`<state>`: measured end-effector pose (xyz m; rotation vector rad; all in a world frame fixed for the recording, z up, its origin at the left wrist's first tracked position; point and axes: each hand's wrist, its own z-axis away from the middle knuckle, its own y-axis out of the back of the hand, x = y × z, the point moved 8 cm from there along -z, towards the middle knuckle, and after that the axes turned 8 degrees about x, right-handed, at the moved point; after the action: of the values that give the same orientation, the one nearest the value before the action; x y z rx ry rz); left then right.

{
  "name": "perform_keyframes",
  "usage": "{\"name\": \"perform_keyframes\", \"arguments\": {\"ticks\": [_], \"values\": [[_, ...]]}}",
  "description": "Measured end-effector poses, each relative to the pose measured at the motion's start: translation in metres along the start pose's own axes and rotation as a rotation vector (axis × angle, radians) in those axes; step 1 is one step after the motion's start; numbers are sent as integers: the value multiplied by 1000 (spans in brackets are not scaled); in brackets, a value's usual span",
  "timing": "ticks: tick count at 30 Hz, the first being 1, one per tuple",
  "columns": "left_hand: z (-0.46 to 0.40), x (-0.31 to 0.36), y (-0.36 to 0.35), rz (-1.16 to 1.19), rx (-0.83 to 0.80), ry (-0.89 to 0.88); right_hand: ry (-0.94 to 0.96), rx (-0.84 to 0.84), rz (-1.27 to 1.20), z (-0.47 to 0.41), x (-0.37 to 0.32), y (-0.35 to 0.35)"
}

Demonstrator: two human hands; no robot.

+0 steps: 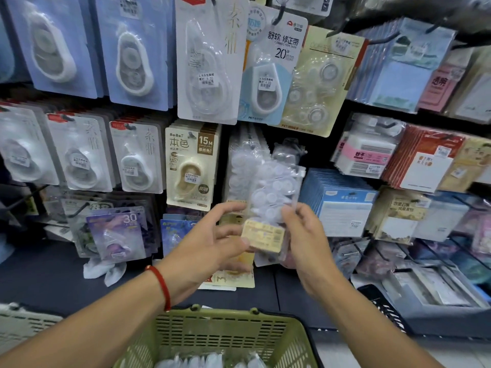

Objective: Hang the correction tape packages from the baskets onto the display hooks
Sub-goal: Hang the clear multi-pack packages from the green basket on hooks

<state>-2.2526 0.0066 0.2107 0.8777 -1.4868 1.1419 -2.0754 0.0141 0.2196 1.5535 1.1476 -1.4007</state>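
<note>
A clear bag of several white correction tape refills (273,192) with a yellow card at its bottom is held up before the display. My right hand (305,240) grips its lower right edge. My left hand (212,240) pinches the yellow card from the left. The bag's top reaches a black display hook (295,146), just right of a hanging row of the same clear packs (243,160). Below, a green basket (297,338) holds more clear packs (207,361).
Carded correction tapes hang in rows at left and above (207,62). Sticky-note pads and notebooks (342,205) hang to the right. A dark shelf ledge (53,274) runs under the display. A pale basket (24,322) sits at lower left.
</note>
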Motion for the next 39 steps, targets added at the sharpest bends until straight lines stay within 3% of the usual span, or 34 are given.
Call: {"name": "perform_keyframes", "arguments": {"ticks": [3,7,18,23,27,32,35,39], "values": [[-2,2,-10,49,-11,33,60,185,-2,-13,-8,23],[-3,3,-30,70,-4,53,113,252,32,-20,-13,37],[3,4,-43,170,33,57,164,233,81,-24,-27,49],[-2,-3,-41,142,66,69,101,138,216,-29,-20,48],[-7,-31,-33,-212,78,103,126,88,716,-31,-6,49],[4,-79,-10,-862,-18,88,179,-38,1013,-17,10,47],[21,-114,3,-1201,-131,86,117,-316,1195,13,54,36],[56,-193,35,-1353,-166,273,-33,-684,1422,70,155,41]]}}
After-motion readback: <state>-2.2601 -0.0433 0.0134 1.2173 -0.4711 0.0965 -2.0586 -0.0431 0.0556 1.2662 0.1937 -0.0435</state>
